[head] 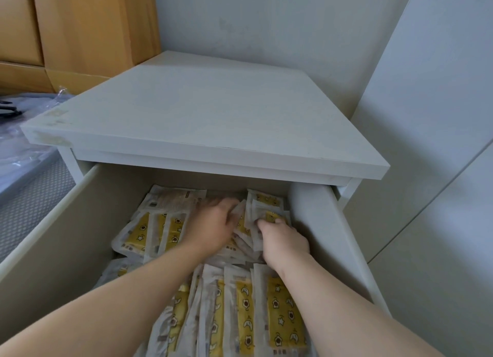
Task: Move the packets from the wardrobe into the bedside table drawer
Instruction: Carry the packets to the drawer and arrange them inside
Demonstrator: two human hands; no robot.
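Head view, left hand [213, 224] flat on packets [284, 314], right hand [284, 240] gripping some

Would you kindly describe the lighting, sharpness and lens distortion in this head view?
Head view: soft, even light without glare; the tabletop shades the drawer back; wide-angle lens bows the straight edges; packets sharp, fingers of the left hand slightly smeared.

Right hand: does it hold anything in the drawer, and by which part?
The right hand holds a packet by its near end, fingers curled round it.
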